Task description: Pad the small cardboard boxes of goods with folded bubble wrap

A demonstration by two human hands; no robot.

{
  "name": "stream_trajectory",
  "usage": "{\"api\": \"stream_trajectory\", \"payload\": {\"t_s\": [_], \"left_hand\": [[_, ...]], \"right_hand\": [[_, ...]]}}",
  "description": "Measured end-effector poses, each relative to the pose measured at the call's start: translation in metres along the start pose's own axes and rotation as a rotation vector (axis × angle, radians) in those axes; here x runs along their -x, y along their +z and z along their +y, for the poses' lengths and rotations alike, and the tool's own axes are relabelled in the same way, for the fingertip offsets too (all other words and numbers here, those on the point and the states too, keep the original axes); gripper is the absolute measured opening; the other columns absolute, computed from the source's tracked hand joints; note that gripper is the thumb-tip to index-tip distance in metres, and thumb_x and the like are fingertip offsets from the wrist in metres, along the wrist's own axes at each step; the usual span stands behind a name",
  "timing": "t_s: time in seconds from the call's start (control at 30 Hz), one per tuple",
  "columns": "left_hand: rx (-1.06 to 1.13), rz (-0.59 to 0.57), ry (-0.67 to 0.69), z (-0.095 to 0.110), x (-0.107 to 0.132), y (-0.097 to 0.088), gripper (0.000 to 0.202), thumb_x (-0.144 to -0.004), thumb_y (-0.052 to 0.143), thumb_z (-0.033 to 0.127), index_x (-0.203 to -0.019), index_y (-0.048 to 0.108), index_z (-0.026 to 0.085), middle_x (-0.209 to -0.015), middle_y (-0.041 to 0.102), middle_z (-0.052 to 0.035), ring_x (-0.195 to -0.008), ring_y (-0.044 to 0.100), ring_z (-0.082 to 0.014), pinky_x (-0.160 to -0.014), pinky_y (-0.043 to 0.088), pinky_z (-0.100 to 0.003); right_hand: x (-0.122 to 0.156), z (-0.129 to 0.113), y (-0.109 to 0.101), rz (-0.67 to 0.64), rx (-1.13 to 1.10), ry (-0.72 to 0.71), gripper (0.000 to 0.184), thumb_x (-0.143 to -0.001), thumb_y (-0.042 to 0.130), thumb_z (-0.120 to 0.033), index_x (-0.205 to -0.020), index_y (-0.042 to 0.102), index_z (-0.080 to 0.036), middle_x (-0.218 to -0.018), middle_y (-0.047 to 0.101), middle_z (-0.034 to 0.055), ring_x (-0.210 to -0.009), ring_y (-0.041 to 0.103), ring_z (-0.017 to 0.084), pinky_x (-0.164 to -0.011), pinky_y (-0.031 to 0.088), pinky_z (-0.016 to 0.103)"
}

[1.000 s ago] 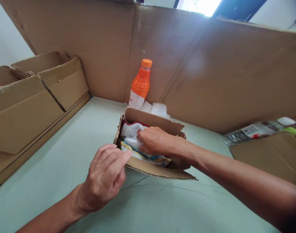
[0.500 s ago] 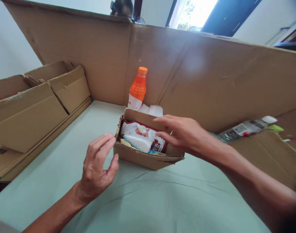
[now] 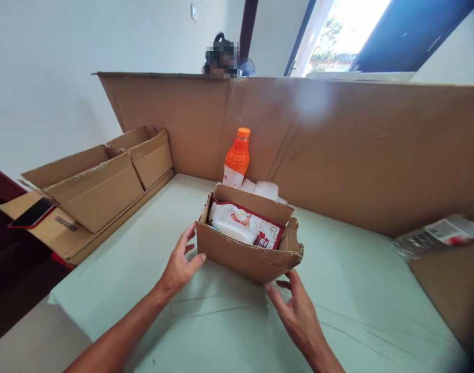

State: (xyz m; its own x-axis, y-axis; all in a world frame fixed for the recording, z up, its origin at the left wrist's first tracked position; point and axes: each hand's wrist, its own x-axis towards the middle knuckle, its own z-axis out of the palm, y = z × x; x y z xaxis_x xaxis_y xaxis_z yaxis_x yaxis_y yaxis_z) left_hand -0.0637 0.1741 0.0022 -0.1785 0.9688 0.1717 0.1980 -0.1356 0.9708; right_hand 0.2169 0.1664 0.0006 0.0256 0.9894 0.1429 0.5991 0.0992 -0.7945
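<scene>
A small cardboard box point(image 3: 240, 259) stands on the cloth-covered table in front of me. Inside it lie a white and dark-red printed food packet point(image 3: 270, 228) and a white bubble-wrapped bundle point(image 3: 237, 233). My left hand point(image 3: 182, 267) is at the box's left front corner, fingers along the side and thumb by the front face. At the lower right corner is my right hand point(image 3: 295, 303), its thumb near the bottom edge and its fingertips partly hidden by the box. Both hands have fingers apart; firm contact is unclear.
An orange drink bottle point(image 3: 237, 155) and bubble-wrapped pieces point(image 3: 267, 190) stand behind the box. Larger cardboard boxes point(image 3: 100, 191) line the left; a clear bottle point(image 3: 434, 235) lies by cardboard point(image 3: 450, 280) at right. A tall cardboard panel point(image 3: 357, 150) closes the back, with a person's head point(image 3: 221, 57) beyond.
My right hand has come out from over the box's contents and down to its lower right corner. My left hand stays near the left corner. The camera view has shifted.
</scene>
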Motion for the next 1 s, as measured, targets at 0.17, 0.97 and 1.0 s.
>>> {"api": "stream_trajectory", "payload": {"t_s": [0.17,0.97,1.0], "left_hand": [[0.102,-0.012,-0.041,0.011,0.034,0.039,0.079,-0.078,0.064,0.026,-0.151,0.035,0.017,-0.153,0.047,-0.0149,-0.140,0.045,-0.0312,-0.119,0.035,-0.051],[0.225,0.131,-0.238,-0.051,0.109,-0.041,0.078,-0.086,0.061,0.027,-0.156,0.027,0.026,-0.159,0.038,-0.0111,-0.146,0.040,-0.0315,-0.116,0.042,-0.049],[0.222,0.129,-0.233,-0.051,0.105,-0.041,0.079,-0.085,0.060,0.025,-0.156,0.026,0.026,-0.160,0.036,-0.0109,-0.146,0.038,-0.0311,-0.116,0.042,-0.048]], "right_hand": [[-0.009,0.009,-0.019,0.079,-0.027,0.036,0.047,-0.077,0.062,-0.061,-0.100,0.062,-0.020,-0.090,0.076,0.0089,-0.077,0.072,0.027,-0.057,0.055,0.035],[-0.016,-0.015,0.113,-0.059,-0.154,-0.237,0.068,-0.095,0.053,-0.042,-0.155,0.026,-0.024,-0.156,0.036,0.0174,-0.136,0.048,0.032,-0.097,0.056,0.047],[-0.017,-0.015,0.123,-0.066,-0.179,-0.257,0.068,-0.095,0.053,-0.041,-0.155,0.024,-0.025,-0.159,0.032,0.0168,-0.139,0.045,0.032,-0.099,0.055,0.047]]}}
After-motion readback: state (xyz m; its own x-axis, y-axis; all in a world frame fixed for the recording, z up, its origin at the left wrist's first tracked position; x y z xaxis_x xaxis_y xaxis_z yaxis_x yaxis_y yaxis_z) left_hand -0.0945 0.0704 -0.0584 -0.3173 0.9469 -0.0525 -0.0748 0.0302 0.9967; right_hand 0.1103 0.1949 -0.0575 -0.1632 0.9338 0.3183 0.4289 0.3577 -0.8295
